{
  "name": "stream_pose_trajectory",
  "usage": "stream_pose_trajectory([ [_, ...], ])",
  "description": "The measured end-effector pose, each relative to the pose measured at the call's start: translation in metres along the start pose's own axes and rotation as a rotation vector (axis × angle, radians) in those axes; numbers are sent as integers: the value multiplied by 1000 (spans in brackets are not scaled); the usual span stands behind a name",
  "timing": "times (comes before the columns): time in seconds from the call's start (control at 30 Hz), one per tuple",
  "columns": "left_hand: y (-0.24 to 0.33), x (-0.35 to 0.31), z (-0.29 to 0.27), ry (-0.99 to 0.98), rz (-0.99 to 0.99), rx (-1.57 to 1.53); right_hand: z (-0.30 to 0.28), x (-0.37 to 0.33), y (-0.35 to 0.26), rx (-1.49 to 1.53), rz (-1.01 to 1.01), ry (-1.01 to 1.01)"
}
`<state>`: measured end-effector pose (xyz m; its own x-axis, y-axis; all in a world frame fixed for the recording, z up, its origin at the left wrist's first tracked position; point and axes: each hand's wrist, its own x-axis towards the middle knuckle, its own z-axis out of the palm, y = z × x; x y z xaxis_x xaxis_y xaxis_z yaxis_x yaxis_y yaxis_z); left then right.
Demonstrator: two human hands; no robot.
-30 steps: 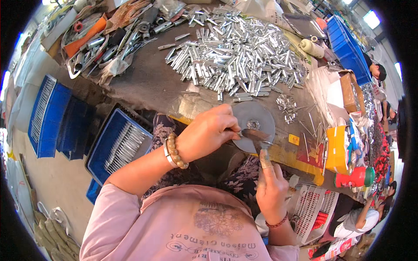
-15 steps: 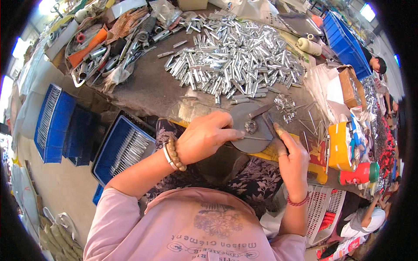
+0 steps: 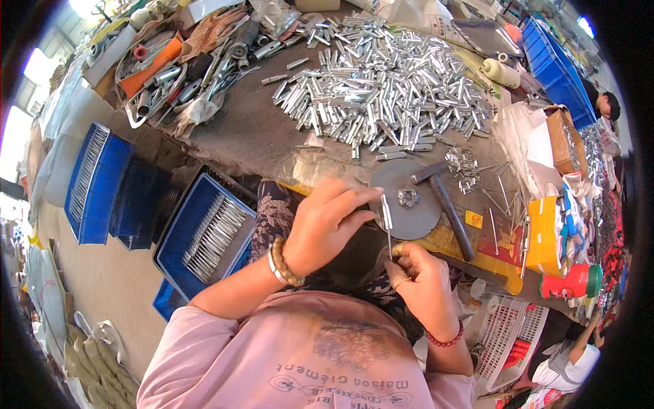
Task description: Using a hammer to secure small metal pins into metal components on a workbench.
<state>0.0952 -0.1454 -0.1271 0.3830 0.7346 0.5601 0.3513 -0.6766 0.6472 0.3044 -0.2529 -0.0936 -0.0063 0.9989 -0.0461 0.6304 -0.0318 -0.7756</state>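
Between my hands a thin metal rod with a silver sleeve (image 3: 386, 213) points away from me, along the near left edge of a round grey disc (image 3: 422, 223). My left hand (image 3: 335, 217) has thumb and forefinger at the sleeve's far part, closed on it from the left. At the near end, my right hand (image 3: 417, 274) pinches the rod between thumb and fingers. A small knobbly metal piece (image 3: 407, 198) sits mid-disc. A hammer (image 3: 449, 215) lies with its head over the disc's far right and its dark handle slanting toward me.
A large heap of silver tubes (image 3: 381, 88) covers the far bench, with small metal parts (image 3: 463, 163) at its near right. Blue bins (image 3: 163, 252) of rods stand left. Tools (image 3: 170, 75) pile far left; a yellow box (image 3: 543, 232) and red jar (image 3: 569, 283) stand right.
My right hand has let go of the hammer, which now lies on the disc, and grips the rod. The rod has swung from lying across the disc to pointing away from me.
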Motion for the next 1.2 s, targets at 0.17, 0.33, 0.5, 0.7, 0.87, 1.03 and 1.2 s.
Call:
stream_pose_trajectory([
  [0.17,24,-26,7,-87,-622,-575,8,-4,-13,535,318,-190],
  [0.33,25,-33,-2,-88,-883,-910,25,-3,-17,590,284,-244],
  [0.5,12,-47,-2,106,-706,-990,39,-2,-20,485,257,-191],
  [0.7,-52,-113,-82,394,-913,-492,20,5,11,336,123,50],
  [0.87,-147,-243,-147,648,-1345,-60,0,11,-21,245,175,165],
  [1.03,-180,-323,-177,586,-1584,272,-1,21,-15,174,139,139],
  [1.2,-203,-348,-173,522,-1577,436,0,22,-27,138,182,136],
])
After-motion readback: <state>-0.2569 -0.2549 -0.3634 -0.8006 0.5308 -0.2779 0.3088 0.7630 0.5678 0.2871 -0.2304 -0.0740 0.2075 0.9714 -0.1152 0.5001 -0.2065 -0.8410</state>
